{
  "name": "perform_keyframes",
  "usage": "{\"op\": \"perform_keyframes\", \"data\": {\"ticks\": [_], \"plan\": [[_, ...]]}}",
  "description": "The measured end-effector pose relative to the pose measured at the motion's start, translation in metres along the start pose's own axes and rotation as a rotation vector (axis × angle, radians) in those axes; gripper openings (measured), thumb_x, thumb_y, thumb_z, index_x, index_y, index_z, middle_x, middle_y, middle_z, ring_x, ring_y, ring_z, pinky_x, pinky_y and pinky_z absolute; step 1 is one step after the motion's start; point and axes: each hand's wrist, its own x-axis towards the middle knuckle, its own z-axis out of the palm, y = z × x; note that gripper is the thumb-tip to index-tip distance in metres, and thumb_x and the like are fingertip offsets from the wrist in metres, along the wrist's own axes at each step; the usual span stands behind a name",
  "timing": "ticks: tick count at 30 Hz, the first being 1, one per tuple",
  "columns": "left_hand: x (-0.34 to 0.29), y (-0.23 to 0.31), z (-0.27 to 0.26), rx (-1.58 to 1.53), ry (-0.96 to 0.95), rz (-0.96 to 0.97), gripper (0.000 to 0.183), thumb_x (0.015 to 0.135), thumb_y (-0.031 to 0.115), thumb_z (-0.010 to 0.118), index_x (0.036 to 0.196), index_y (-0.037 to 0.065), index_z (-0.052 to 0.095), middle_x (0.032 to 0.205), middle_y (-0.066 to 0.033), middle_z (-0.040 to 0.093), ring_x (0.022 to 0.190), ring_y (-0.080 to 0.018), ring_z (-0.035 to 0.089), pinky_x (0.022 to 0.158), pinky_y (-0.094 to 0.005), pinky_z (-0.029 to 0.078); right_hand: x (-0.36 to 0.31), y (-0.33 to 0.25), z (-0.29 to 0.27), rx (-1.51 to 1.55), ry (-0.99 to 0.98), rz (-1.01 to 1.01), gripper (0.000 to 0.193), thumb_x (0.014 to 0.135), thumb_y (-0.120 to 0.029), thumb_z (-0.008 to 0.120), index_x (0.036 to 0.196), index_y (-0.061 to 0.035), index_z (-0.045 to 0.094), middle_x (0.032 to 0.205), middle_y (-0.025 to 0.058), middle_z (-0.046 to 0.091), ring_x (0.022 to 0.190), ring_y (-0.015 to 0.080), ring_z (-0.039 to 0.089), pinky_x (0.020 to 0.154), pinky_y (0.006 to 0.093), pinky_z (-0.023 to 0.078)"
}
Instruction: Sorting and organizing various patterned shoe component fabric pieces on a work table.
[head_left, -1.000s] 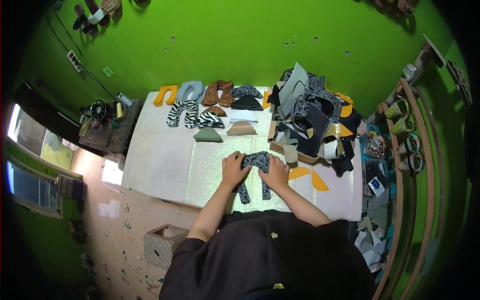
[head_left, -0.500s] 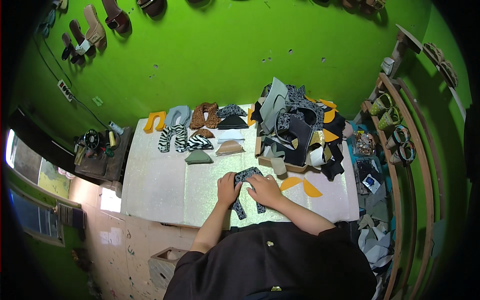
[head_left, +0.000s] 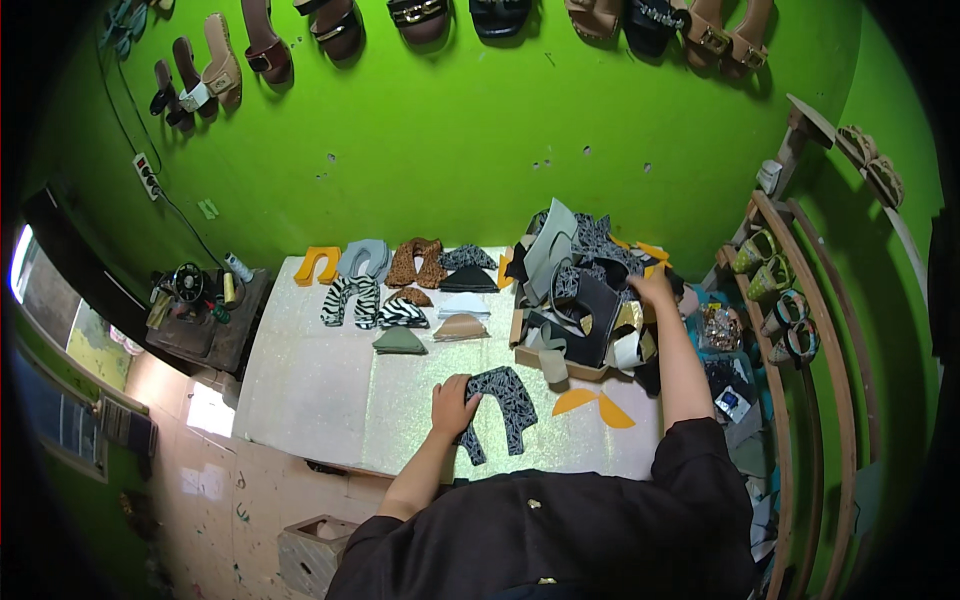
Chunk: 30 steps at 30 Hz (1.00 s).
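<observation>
On the table in front of me lies a U-shaped shoe-upper piece (head_left: 513, 400), black with a grey line pattern. My left hand (head_left: 452, 405) grips its left edge, fingers curled and thumb over it. To the far right, my right hand (head_left: 652, 287) reaches to the right side of a heap of cut material pieces (head_left: 590, 310) in a cardboard box (head_left: 580, 371). Its fingertips are partly hidden among black, grey and patterned pieces, so I cannot make out what they hold. Two yellow half-round pieces (head_left: 615, 411) lie in front of the box.
Stacks of cut pieces line the table's back left, among them zebra-striped (head_left: 350, 303), leopard-print (head_left: 417, 262) and olive-green (head_left: 400, 341) ones. A sewing machine (head_left: 188, 285) stands to the left. At the right is a wooden rack (head_left: 800, 330) with sandals. More sandals hang on the green wall.
My right hand has let go of the patterned U-shaped piece and moved right and away to the heap. My left hand stays on the piece. The view has tilted up slightly.
</observation>
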Motion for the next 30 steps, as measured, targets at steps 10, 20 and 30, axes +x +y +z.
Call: {"op": "perform_keyframes", "data": {"ticks": [10, 20, 30], "plan": [[0.0, 0.002, -0.012, -0.059, -0.099, -0.141, 0.058, 0.073, 0.032, 0.066, 0.123, 0.007, 0.048, 0.12, -0.0121, 0.053, 0.113, -0.0281, 0.048, 0.098, -0.044, 0.03, -0.007, -0.018, 0.0, 0.695, 0.074, -0.374, 0.026, 0.077, 0.0, 0.063, 0.103, 0.0016, 0.058, 0.093, 0.0031, 0.06, 0.085, 0.0113, 0.055, 0.077, 0.0261, 0.043], [0.037, 0.087, -0.099, -0.318, 0.822, 0.109, 0.094, 0.067, 0.028, 0.077, 0.137, 0.001, 0.021, 0.131, -0.0236, 0.035, 0.126, -0.0377, 0.03, 0.104, -0.0454, 0.027, -0.179, -0.146, -0.095, 0.501, -0.277, -1.293, 0.027, 0.072, 0.003, 0.053, 0.094, -0.0047, 0.065, 0.086, 0.0082, 0.062, 0.08, 0.0188, 0.058, 0.073, 0.0277, 0.044], [0.013, 0.099, -0.159, -0.796, 0.29, -0.373, 0.024, 0.089, 0.021, 0.06, 0.088, -0.003, 0.064, 0.073, -0.0028, 0.064, 0.064, -0.0066, 0.052, 0.058, -0.0237, 0.043, -0.22, -0.145, 0.017, 0.574, -0.649, -1.012, 0.04, 0.081, -0.012, 0.063, 0.12, -0.0059, 0.054, 0.102, 0.0069, 0.061, 0.091, 0.0156, 0.058, 0.081, 0.0282, 0.045]]}}
